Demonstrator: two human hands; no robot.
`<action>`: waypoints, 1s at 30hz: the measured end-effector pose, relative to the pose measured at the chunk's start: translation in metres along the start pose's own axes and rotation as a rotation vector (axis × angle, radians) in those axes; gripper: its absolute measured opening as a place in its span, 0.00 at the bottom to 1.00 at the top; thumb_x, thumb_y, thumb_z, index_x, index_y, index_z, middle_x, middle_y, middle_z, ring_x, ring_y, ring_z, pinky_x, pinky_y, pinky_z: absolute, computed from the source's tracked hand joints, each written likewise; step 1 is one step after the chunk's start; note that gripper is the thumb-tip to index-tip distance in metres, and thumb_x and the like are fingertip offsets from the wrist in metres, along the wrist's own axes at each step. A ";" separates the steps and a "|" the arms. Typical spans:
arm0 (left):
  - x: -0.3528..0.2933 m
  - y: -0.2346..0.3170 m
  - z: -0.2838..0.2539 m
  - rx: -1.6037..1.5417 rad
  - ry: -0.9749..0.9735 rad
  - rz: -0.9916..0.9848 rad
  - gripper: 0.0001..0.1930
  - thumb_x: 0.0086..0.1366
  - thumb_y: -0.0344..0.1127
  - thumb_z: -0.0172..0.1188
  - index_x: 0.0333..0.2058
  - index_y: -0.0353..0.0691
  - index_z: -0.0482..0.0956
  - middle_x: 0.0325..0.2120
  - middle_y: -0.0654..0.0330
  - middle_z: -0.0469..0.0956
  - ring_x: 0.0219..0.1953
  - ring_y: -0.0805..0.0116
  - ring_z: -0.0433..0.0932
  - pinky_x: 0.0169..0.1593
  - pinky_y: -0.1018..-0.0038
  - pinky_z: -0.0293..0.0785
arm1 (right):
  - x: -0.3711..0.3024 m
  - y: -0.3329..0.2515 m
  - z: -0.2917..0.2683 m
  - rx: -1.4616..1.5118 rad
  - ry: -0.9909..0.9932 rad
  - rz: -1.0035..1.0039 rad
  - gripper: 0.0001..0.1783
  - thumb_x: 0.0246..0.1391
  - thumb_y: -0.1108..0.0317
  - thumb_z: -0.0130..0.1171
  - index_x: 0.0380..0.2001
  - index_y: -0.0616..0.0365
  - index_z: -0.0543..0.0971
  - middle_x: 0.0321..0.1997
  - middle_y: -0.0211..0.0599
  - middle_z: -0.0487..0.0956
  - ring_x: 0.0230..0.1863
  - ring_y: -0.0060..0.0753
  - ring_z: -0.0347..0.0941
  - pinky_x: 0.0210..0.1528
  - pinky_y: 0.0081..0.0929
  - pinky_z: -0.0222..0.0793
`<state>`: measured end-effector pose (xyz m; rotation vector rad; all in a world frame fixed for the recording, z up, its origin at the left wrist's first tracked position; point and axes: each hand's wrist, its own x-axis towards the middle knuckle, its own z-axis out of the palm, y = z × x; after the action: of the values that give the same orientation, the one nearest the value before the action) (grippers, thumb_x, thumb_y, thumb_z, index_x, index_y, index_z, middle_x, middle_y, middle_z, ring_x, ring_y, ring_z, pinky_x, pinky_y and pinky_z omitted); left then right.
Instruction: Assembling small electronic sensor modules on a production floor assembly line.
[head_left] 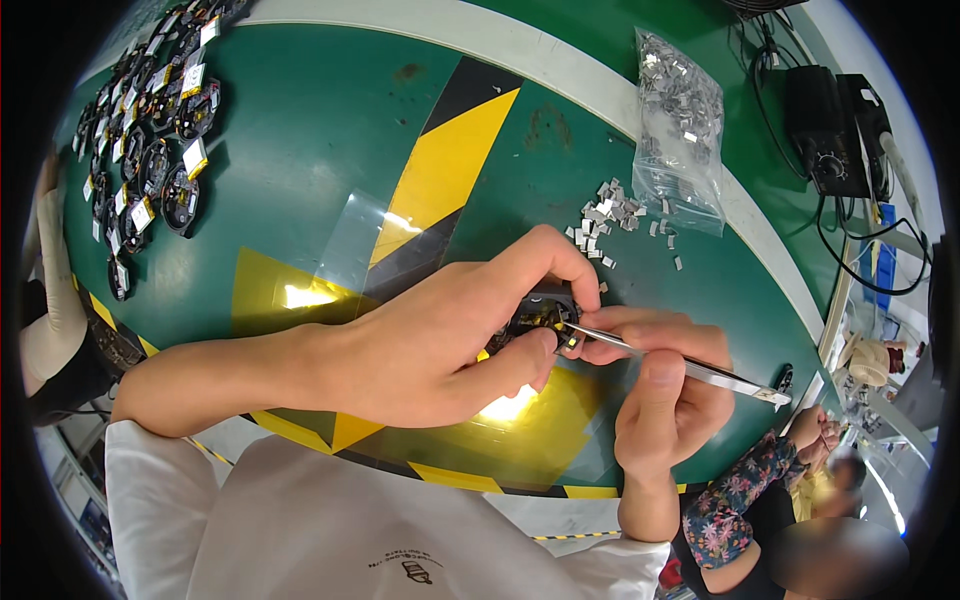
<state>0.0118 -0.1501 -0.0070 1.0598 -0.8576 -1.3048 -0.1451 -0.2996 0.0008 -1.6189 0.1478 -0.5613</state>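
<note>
**A:** Small black round part with gold-coloured contacts (541, 312): where?

**B:** Near centre, above a green tabletop with yellow and black hazard stripes (330, 160). Pinched in the left hand (430, 345), thumb below, forefinger arched over the top, fingers closed around it.

**A:** And the largest things around?

**B:** Green tabletop filling most of the view, with a white band along the far edge. White sleeve and torso at the bottom edge. Farther down at right, another seated person in a floral sleeve (740, 490), apart from the work.

**A:** Next in size?

**B:** Rows of black round parts with white tags (150, 130) at far left, well apart from the hands. Clear plastic bag of small silver metal pieces (680, 130) at upper right, lying on the tabletop. Black box with a dial and cables (825, 130) beyond it, at the right rim.

**A:** The right hand (665, 400)?

**B:** Curled shut around slim silver metal tweezers (690, 368), thumb pressed on top. Tweezer tips touching the black round part held in the left hand.

**A:** Smallest?

**B:** Loose scatter of tiny silver metal pieces (610, 225) on the tabletop, just beside the bag and just beyond the left forefinger. Too small to tell whether anything sits between the tweezer tips.
</note>
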 end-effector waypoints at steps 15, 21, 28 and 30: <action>0.001 0.003 0.000 0.040 0.005 -0.085 0.10 0.73 0.23 0.44 0.51 0.35 0.62 0.36 0.57 0.74 0.33 0.76 0.76 0.31 0.78 0.75 | 0.000 0.000 -0.001 0.036 0.012 0.046 0.07 0.67 0.79 0.47 0.42 0.76 0.71 0.40 0.64 0.80 0.35 0.42 0.83 0.39 0.33 0.83; 0.001 0.008 0.001 0.020 0.020 -0.126 0.08 0.73 0.21 0.44 0.49 0.36 0.63 0.35 0.58 0.75 0.31 0.76 0.74 0.32 0.78 0.73 | 0.000 -0.006 -0.010 -0.078 -0.007 0.033 0.10 0.68 0.73 0.48 0.41 0.74 0.71 0.39 0.64 0.81 0.33 0.41 0.82 0.36 0.28 0.80; -0.001 0.006 0.000 0.023 -0.040 -0.092 0.08 0.73 0.22 0.46 0.48 0.36 0.64 0.35 0.57 0.75 0.30 0.77 0.73 0.31 0.78 0.70 | 0.011 0.003 -0.007 -0.131 0.095 -0.138 0.12 0.67 0.67 0.48 0.34 0.67 0.73 0.33 0.48 0.77 0.45 0.45 0.76 0.49 0.39 0.73; -0.002 0.006 0.000 0.032 -0.034 -0.077 0.09 0.72 0.22 0.46 0.49 0.36 0.63 0.36 0.57 0.75 0.30 0.76 0.73 0.31 0.78 0.70 | 0.003 0.000 -0.006 -0.210 0.050 -0.040 0.10 0.66 0.70 0.49 0.36 0.67 0.74 0.34 0.47 0.77 0.43 0.43 0.76 0.47 0.37 0.73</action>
<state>0.0137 -0.1487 -0.0010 1.1079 -0.8721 -1.3810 -0.1453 -0.3063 0.0020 -1.8153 0.2177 -0.6348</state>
